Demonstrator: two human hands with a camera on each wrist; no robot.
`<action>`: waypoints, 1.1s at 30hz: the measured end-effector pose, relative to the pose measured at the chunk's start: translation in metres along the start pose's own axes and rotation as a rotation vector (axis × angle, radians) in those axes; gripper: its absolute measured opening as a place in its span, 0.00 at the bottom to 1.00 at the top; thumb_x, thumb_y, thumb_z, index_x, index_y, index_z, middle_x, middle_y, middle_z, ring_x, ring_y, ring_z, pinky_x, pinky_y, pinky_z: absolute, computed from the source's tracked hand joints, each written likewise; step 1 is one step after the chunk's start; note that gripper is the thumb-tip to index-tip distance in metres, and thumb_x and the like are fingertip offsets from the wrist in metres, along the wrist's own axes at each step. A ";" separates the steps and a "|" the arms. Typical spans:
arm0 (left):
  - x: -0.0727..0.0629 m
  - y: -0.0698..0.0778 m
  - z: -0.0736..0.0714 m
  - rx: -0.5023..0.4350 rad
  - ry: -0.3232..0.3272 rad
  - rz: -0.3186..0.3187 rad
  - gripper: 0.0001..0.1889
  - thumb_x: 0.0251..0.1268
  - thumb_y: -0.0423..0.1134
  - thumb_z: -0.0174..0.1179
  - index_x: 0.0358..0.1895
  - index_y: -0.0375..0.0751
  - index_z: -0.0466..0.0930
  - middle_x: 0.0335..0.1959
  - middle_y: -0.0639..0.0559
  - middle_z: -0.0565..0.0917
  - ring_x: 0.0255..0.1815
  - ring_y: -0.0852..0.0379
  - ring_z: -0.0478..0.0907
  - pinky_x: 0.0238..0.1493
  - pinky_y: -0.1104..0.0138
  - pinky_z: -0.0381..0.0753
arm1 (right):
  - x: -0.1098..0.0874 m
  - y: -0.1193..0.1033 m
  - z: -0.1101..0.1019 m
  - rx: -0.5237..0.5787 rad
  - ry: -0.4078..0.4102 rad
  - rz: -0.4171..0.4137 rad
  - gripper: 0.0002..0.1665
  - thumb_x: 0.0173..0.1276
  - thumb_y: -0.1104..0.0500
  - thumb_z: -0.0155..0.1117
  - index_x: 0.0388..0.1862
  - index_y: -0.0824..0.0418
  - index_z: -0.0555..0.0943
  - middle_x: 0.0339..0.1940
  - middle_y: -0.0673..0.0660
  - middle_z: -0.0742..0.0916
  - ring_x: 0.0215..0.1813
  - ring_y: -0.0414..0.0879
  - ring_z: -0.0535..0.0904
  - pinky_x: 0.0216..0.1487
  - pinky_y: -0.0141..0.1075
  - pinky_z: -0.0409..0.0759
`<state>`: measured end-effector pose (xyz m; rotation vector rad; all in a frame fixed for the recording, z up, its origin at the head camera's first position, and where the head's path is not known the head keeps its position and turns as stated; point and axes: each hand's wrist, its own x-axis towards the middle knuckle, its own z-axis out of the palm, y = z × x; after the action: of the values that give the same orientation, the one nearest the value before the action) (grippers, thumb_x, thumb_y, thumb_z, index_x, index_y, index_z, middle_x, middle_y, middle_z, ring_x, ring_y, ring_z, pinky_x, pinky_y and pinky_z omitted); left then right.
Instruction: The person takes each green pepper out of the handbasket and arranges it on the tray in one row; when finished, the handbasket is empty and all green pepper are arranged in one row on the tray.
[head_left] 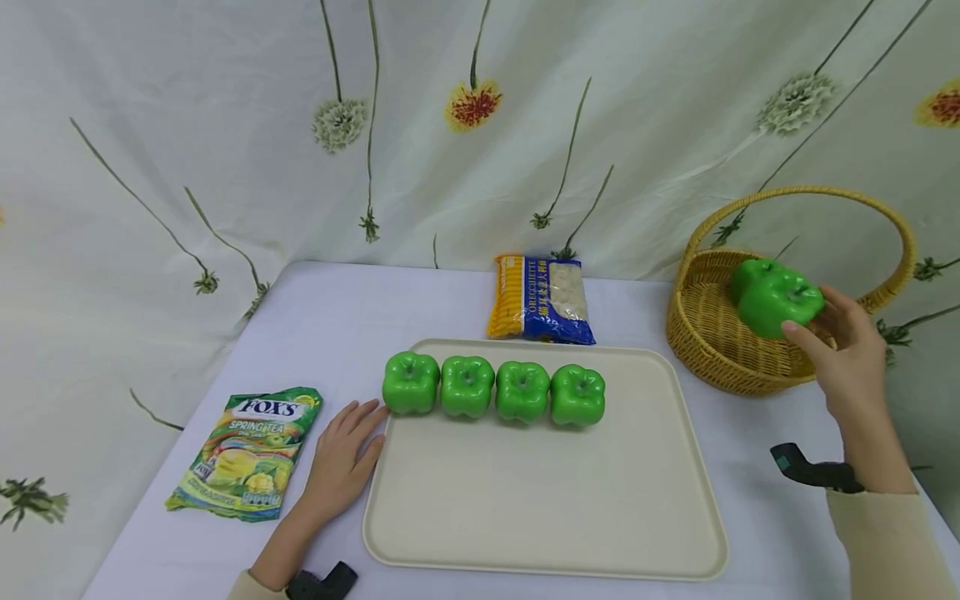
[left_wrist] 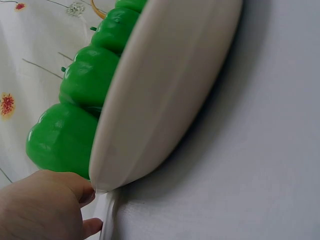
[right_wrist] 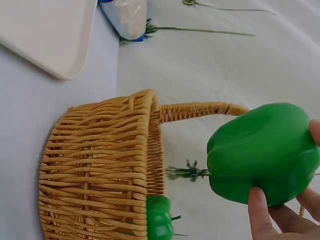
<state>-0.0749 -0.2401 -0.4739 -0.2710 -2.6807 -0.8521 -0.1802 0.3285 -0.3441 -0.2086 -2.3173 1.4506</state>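
A green bell pepper point(head_left: 777, 305) is gripped by my right hand point(head_left: 851, 350), held over the wicker basket point(head_left: 701, 350). In the right wrist view the fingers curl round the lower side of this pepper point(right_wrist: 262, 155). Another green pepper point(right_wrist: 159, 220) lies inside the basket, partly hidden by its wall. On the beige tray point(head_left: 547, 500) several green peppers point(head_left: 522, 392) stand in a row along the far side. My left hand point(head_left: 341, 462) rests on the table with fingers spread at the tray's left edge, its fingertips close by the leftmost pepper point(left_wrist: 65, 142).
A blue and yellow pasta bag point(head_left: 542, 298) lies behind the tray. Left of my left hand is a green candy bag point(head_left: 251, 454). The basket's tall handle point(head_left: 810, 192) arches above its opening. A flowered cloth point(head_left: 240, 125) hangs behind the table.
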 end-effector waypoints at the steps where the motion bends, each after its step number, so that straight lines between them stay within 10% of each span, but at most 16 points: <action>1: 0.000 0.000 0.000 0.001 -0.001 -0.001 0.21 0.68 0.32 0.54 0.63 0.33 0.74 0.64 0.32 0.73 0.70 0.29 0.60 0.64 0.31 0.54 | -0.003 -0.001 -0.001 0.024 -0.003 -0.025 0.36 0.69 0.65 0.62 0.74 0.52 0.65 0.58 0.36 0.76 0.53 0.28 0.70 0.47 0.13 0.67; 16: 0.000 0.000 0.000 -0.005 -0.005 -0.007 0.21 0.68 0.32 0.54 0.63 0.34 0.74 0.65 0.33 0.73 0.70 0.30 0.60 0.64 0.30 0.54 | -0.040 0.017 0.015 -0.011 -0.292 -0.329 0.38 0.64 0.75 0.62 0.73 0.64 0.66 0.57 0.30 0.75 0.57 0.26 0.71 0.52 0.12 0.71; 33: 0.000 -0.001 0.001 0.000 -0.011 -0.014 0.21 0.68 0.32 0.55 0.63 0.34 0.74 0.65 0.33 0.73 0.70 0.30 0.60 0.64 0.30 0.54 | -0.057 0.036 0.062 0.203 -0.745 -0.317 0.36 0.60 0.78 0.63 0.68 0.78 0.63 0.61 0.37 0.76 0.61 0.26 0.73 0.52 0.21 0.79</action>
<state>-0.0752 -0.2403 -0.4749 -0.2577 -2.6958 -0.8567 -0.1569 0.2751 -0.4144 0.8545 -2.5302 1.7699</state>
